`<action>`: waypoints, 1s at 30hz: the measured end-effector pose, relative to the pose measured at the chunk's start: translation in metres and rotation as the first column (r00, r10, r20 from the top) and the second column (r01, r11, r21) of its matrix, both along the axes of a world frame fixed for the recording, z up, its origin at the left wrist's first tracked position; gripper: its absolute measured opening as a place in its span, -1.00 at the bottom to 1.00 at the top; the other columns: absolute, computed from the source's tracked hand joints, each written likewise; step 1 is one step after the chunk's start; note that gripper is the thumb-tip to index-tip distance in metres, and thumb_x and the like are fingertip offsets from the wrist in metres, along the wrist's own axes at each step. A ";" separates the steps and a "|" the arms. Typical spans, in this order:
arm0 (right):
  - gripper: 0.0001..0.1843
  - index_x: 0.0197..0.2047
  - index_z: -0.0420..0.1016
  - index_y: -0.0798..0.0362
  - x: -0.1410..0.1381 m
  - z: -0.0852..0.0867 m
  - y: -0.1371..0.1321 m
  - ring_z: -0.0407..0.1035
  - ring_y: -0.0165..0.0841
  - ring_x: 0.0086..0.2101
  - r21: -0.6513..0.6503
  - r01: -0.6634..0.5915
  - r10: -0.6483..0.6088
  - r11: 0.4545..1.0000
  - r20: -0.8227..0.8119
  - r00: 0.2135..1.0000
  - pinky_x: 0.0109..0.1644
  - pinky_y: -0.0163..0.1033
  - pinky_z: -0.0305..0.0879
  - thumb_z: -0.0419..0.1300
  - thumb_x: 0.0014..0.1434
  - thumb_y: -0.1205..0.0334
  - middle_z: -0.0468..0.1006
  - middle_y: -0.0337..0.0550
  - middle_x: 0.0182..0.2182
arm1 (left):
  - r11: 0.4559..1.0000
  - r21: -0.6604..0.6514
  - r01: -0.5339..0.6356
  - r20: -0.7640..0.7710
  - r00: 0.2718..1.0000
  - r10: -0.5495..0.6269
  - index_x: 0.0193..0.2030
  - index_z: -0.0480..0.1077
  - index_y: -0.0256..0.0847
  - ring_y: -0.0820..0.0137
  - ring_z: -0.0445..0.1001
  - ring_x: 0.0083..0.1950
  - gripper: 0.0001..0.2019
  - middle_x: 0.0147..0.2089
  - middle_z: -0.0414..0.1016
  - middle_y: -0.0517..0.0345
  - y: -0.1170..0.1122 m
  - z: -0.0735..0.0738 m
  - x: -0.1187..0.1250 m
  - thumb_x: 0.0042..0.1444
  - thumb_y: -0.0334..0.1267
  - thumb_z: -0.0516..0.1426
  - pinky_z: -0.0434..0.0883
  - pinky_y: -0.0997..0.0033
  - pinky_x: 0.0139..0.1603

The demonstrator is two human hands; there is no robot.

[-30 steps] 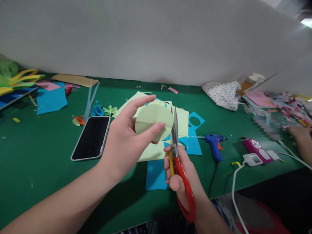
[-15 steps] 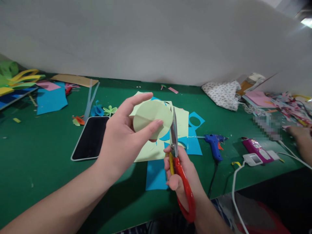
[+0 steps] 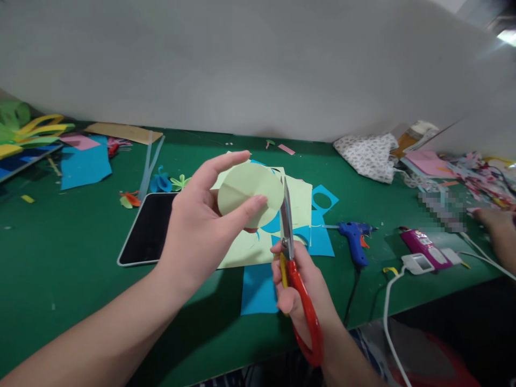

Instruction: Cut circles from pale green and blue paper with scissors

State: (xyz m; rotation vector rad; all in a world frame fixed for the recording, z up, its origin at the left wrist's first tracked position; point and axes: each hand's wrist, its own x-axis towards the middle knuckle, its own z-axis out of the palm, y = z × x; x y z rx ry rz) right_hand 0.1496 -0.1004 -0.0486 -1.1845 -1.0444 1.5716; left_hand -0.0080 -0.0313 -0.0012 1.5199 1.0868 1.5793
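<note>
Pinched between the thumb and fingers of my left hand (image 3: 201, 226) is a pale green paper circle (image 3: 245, 188), held up above the table. My right hand (image 3: 302, 285) grips red-handled scissors (image 3: 308, 317), their blades pointing up and away from me, close beside the circle's right edge. The blades look nearly closed; whether they touch the paper I cannot tell. Beneath both hands lie pale green paper sheets (image 3: 296, 207) and blue paper (image 3: 258, 293). A small blue piece with a round hole (image 3: 337, 200) rests to the right of the sheets.
On the green table (image 3: 80, 290), a phone (image 3: 147, 231) lies left of the sheets. A blue glue gun (image 3: 355, 239) and a purple device (image 3: 427, 247) with a white cable are to the right. Another person's hand (image 3: 495, 228) shows at the right edge, near paper scraps (image 3: 479, 174).
My left hand and the paper circle have shifted slightly left and up. The scissors have hardly moved in my right hand.
</note>
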 end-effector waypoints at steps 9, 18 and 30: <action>-0.14 -0.12 0.35 -0.11 0.001 -0.003 0.000 -0.07 -0.47 -0.54 0.050 -0.012 0.011 0.999 0.012 1.000 -0.50 -0.33 -0.11 0.38 -0.41 -0.44 0.12 -0.43 -0.56 | 1.000 -0.008 -0.004 0.026 1.000 0.004 0.10 0.44 -0.02 0.43 0.59 -0.44 -0.52 -0.27 0.59 0.25 0.002 -0.001 -0.002 0.00 -0.24 0.36 0.61 0.51 -0.57; -0.16 -0.10 0.34 -0.10 0.003 -0.003 -0.001 -0.08 -0.48 -0.55 0.072 -0.041 0.036 0.997 0.073 0.997 -0.50 -0.30 -0.11 0.35 -0.36 -0.45 0.14 -0.43 -0.55 | 1.000 0.009 -0.013 0.032 0.999 0.013 0.11 0.44 -0.03 0.39 0.61 -0.37 -0.52 -0.26 0.59 0.23 0.003 -0.002 -0.003 0.01 -0.25 0.35 0.62 0.50 -0.57; -0.21 -0.10 0.36 -0.12 0.002 -0.011 0.000 -0.08 -0.48 -0.54 0.129 -0.012 0.004 0.992 0.064 0.998 -0.51 -0.33 -0.11 0.37 -0.30 -0.42 0.11 -0.44 -0.57 | 0.999 0.036 -0.028 0.017 0.999 0.028 0.11 0.43 -0.01 0.40 0.63 -0.37 -0.51 -0.24 0.58 0.27 0.005 -0.005 -0.003 -0.01 -0.28 0.36 0.62 0.50 -0.59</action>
